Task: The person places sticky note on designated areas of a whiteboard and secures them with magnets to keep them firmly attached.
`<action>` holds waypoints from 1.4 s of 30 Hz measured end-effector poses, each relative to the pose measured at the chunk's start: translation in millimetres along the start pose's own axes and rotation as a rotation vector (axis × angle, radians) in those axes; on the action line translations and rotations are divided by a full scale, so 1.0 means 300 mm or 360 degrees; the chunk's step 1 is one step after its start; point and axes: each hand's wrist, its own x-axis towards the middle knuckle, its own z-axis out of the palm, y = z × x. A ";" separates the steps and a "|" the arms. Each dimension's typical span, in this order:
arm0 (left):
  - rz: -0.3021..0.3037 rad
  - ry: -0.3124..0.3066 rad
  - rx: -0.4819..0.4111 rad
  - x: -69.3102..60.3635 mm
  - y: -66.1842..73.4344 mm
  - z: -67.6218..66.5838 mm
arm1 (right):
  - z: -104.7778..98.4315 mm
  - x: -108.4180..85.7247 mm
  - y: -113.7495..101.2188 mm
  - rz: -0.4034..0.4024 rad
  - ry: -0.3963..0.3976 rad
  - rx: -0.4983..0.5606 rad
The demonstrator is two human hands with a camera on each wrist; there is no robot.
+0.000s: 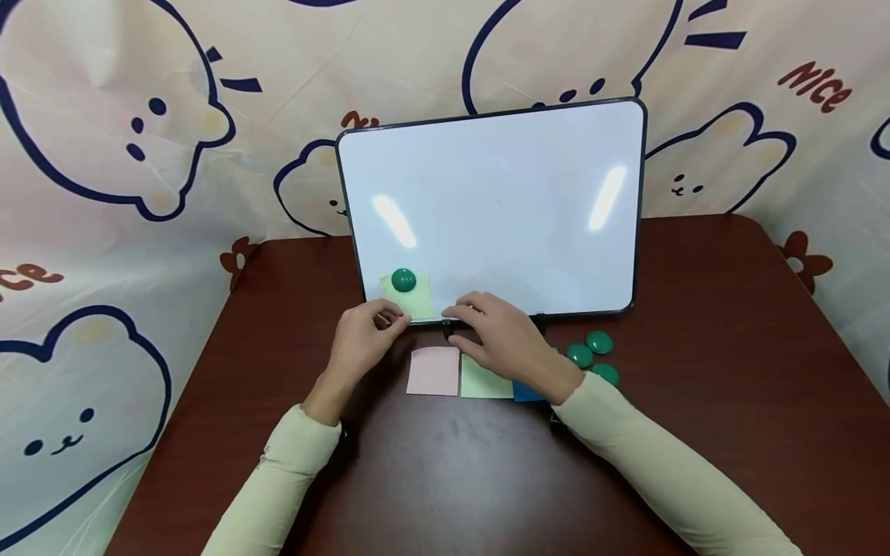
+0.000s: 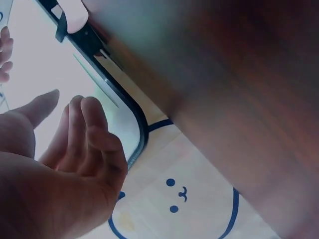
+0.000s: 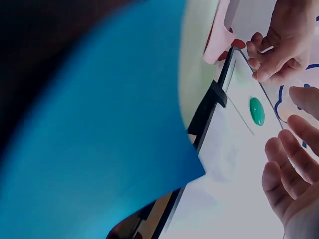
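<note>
A whiteboard (image 1: pixel 494 201) leans back on the dark table. A round green magnet (image 1: pixel 403 279) lies over a pale green sticky note (image 1: pixel 420 301) at the board's lower left. My left hand (image 1: pixel 365 332) is at that note's lower left corner, fingers loosely bent; the left wrist view shows a gap between thumb and fingers. By the board's bottom edge, my right hand (image 1: pixel 511 340) hovers above the sticky notes with its fingers loosely extended, holding nothing. Below it lie a pink note (image 1: pixel 433 372), a pale green note (image 1: pixel 483 380) and a blue note (image 1: pixel 528 392), partly covered.
Three more green magnets (image 1: pixel 599 342) sit on the table right of the notes. Black clips (image 1: pixel 448 329) show at the board's lower edge. A cartoon-printed sheet (image 1: pixel 278 93) hangs behind and beside the brown table (image 1: pixel 723 371).
</note>
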 end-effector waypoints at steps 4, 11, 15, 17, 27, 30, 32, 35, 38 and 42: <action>0.0008 -0.0137 0.0012 -0.021 0.016 0.006 | -0.013 -0.037 0.017 -0.0067 0.0007 -0.0105; -0.0004 -0.0281 0.0023 -0.061 0.048 0.009 | -0.053 -0.105 0.070 -0.0130 -0.0021 -0.0325; -0.0032 -0.0337 0.0065 -0.080 0.057 0.021 | -0.076 -0.154 0.108 -0.0078 -0.0085 -0.0361; -0.0052 -0.0358 0.0082 -0.088 0.055 0.028 | -0.087 -0.184 0.127 -0.0051 -0.0110 -0.0383; -0.0084 -0.0387 0.0222 -0.071 0.043 0.010 | -0.169 -0.281 0.233 0.0013 -0.0142 -0.0476; -0.0081 -0.0421 0.0265 -0.068 0.041 0.011 | -0.193 -0.315 0.260 0.0021 -0.0153 -0.0513; -0.0085 -0.0447 0.0276 -0.070 0.039 0.012 | -0.209 -0.337 0.278 0.0010 -0.0165 -0.0524; -0.0095 -0.0482 0.0278 -0.076 0.038 0.013 | -0.232 -0.367 0.306 0.0011 -0.0184 -0.0513; -0.0106 -0.0498 0.0280 -0.079 0.036 0.013 | -0.255 -0.392 0.338 0.0051 -0.0216 -0.0494; -0.0089 -0.0507 0.0299 -0.071 0.035 0.013 | -0.273 -0.411 0.371 0.0057 -0.0278 -0.0495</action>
